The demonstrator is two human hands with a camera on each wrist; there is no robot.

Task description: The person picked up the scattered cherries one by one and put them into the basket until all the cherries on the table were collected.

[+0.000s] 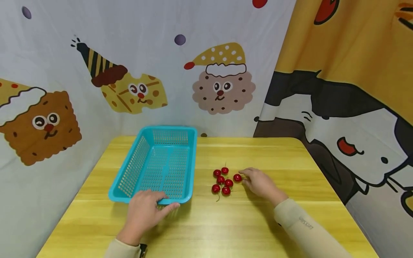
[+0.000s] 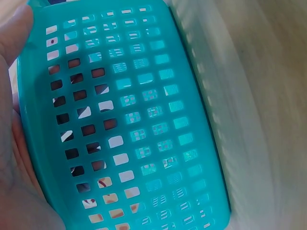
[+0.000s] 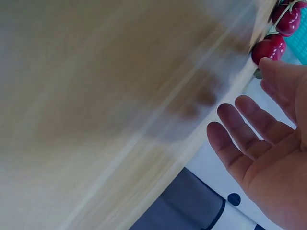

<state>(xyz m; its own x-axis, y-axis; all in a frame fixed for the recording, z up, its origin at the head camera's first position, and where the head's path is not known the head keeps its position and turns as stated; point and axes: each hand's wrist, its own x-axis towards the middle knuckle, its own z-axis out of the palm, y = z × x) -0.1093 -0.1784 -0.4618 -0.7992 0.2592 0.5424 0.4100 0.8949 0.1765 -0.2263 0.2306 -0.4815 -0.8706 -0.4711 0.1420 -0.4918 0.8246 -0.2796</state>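
Right hand (image 1: 260, 184) over table (image 1: 209, 229), cloth (image 1: 145, 21) beyond

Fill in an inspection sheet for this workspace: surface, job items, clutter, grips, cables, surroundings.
Surface: wood-grain table, yellowish.
Job items: blue perforated basket on the left, no fruit seen inside; seven red cherries on the table to its right, some with stems showing.
Clutter: nothing seen.
Grips: left hand holds the basket at its near side; right hand has fingertips at the rightmost cherry, whether pinched is unclear.
Cables: nothing seen.
Surroundings: white cloth with cartoon figures behind; orange-yellow cloth with a cartoon animal at right.
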